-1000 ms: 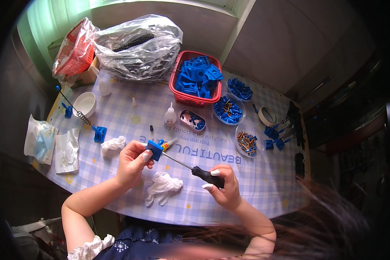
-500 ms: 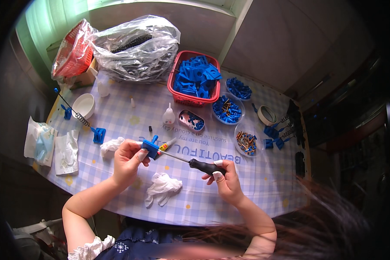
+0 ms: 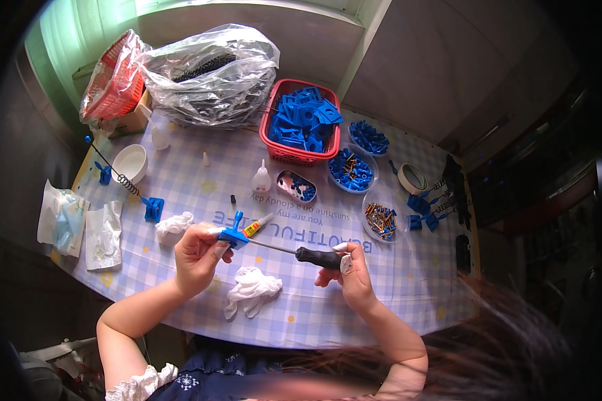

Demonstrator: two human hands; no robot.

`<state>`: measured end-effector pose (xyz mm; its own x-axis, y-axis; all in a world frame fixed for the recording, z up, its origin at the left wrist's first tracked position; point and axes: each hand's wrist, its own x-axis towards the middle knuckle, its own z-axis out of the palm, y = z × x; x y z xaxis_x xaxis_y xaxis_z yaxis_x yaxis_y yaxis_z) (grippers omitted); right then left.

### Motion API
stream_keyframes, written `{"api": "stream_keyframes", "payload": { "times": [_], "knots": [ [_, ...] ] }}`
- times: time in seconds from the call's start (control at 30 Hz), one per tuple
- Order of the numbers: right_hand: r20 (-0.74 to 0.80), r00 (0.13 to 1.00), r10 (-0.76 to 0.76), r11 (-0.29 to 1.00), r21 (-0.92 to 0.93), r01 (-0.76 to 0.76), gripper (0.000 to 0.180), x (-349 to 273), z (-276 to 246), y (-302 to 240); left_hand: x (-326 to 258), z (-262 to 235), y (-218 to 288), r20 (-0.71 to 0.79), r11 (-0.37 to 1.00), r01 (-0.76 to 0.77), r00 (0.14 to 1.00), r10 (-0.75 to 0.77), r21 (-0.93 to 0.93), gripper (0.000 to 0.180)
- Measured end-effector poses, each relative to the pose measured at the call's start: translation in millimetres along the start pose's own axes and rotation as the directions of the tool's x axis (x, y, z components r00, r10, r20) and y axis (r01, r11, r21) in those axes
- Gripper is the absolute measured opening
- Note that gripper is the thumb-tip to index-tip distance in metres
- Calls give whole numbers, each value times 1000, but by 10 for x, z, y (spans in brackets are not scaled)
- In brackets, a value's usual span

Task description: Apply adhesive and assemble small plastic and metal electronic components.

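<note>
One pegged blue plastic plate [image 3: 233,238] sat pinched in our left hand [image 3: 197,259]; our right hand [image 3: 354,277] gripped a black-handled metal screwdriver [image 3: 318,258], tip hidden. We noted inverted lettering on the lilac-checked tablecloth [image 3: 348,319] below; a yellow-and-white tube [image 3: 255,228] bore illegible print.

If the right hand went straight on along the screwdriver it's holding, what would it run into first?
The blue plastic part held in the left hand. The screwdriver in the right hand lines up with it; whether its tip touches is hard to tell.
</note>
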<state>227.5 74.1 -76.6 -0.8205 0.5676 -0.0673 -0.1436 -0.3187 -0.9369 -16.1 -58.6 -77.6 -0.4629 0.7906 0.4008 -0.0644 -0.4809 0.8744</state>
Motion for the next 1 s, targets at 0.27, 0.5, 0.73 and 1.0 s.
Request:
{"api": "stream_keyframes", "payload": {
  "times": [0.27,0.5,0.73,1.0],
  "knots": [
    [88,955,-285,922,-248,298,32,34,72,-19,5,-10,5,8,999,-26,1000,26,-30,18],
    [-18,1000,-9,999,-50,8,37,-7,31,-47,-10,11,26,41,999,-48,998,47,11,19],
    [141,932,-335,892,-271,362,34,27,79,-49,-10,-6,-2,-12,1000,2,1000,-3,-21,19],
    [115,988,-101,980,-160,119,44,-20,-47,-19,-8,9,8,16,1000,-14,1000,14,-12,19]
  ]
}}
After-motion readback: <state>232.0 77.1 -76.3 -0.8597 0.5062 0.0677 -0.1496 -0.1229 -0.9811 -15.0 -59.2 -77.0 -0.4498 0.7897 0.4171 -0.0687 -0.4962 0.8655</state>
